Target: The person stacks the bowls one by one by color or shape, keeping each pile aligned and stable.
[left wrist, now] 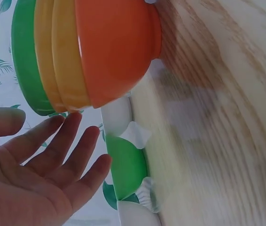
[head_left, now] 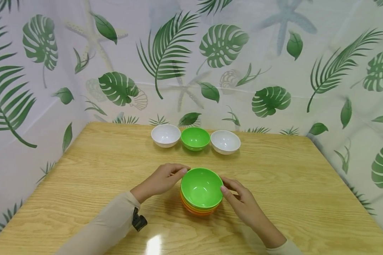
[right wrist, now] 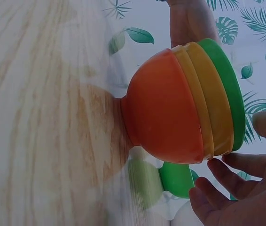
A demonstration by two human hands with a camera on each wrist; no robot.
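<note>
A stack of nested bowls stands upright on the wooden table, in the middle of the head view. The green bowl is on top, two yellow bowls sit under it, and the orange bowl is lowest, its foot on the tabletop. At the stack's left side is my left hand, fingers spread and fairly straight, tips close to the rims. On the opposite side my right hand has its fingertips at the rims and its thumb near the green rim. Whether either hand touches the bowls I cannot tell.
Behind the stack, a white bowl, another green bowl and a second white bowl stand in a row near the back of the table. A leaf-patterned cloth hangs behind and at both sides.
</note>
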